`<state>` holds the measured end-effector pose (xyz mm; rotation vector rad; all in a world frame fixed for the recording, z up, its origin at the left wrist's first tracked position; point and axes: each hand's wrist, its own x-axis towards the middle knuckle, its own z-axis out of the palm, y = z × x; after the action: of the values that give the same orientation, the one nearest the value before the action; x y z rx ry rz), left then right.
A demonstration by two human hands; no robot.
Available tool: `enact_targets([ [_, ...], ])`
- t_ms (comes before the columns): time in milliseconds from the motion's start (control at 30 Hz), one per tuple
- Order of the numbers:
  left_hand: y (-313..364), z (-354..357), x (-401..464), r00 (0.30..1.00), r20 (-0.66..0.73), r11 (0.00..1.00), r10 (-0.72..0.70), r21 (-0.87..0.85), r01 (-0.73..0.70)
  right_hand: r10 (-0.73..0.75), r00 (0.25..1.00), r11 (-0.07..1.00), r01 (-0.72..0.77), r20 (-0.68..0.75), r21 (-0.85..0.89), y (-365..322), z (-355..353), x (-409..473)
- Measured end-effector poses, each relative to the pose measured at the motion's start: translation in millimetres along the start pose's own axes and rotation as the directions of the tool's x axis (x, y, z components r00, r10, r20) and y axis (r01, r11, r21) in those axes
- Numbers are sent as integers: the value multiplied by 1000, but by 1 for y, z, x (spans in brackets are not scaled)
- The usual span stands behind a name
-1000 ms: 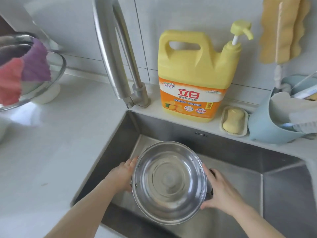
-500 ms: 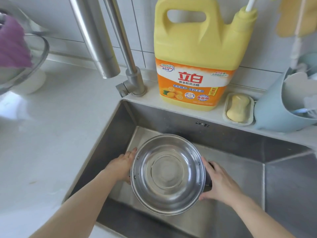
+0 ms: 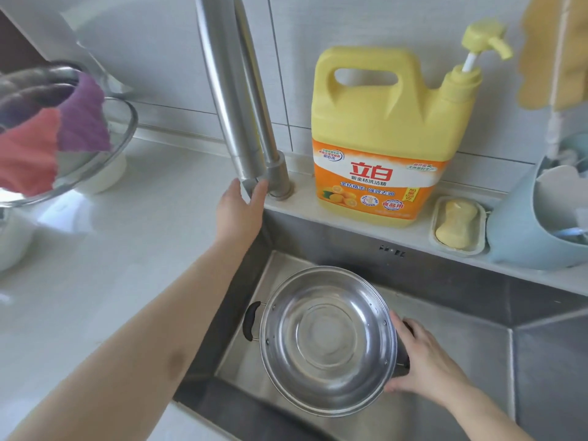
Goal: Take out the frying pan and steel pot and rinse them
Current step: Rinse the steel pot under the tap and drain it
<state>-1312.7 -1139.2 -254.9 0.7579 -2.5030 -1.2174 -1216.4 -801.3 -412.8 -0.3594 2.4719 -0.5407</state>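
The steel pot (image 3: 327, 338) is inside the sink (image 3: 445, 281), its shiny inside turned up toward me. My right hand (image 3: 426, 367) grips the pot's right handle. The pot's black left handle (image 3: 249, 319) is bare. My left hand (image 3: 240, 211) reaches up to the base of the steel faucet (image 3: 229, 90), thumb and fingers closing round the lever there; the lever itself is hidden by the hand. I see no frying pan and no running water.
A large yellow detergent bottle (image 3: 381, 128), a soap dish with yellow soap (image 3: 456, 222) and a blue utensil holder (image 3: 515, 237) stand on the ledge behind the sink. On the white counter (image 3: 127, 249) to the left, a metal bowl (image 3: 124, 128) holds a red and purple cloth (image 3: 47, 144).
My left hand let go of the pot's left handle and rose to the faucet lever. My right hand keeps holding the pot in the sink.
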Motion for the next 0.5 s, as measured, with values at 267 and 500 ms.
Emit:
enact_targets([
  [267, 6, 4, 28, 996, -15, 993, -91, 74, 92, 9, 1000, 1000, -9, 0, -11, 0, 2, -1],
  [500, 0, -7, 30, 996, 60, 995, -70, 82, 65, 8, 1000, 1000, -8, -8, -14, 1, 4, -1],
])
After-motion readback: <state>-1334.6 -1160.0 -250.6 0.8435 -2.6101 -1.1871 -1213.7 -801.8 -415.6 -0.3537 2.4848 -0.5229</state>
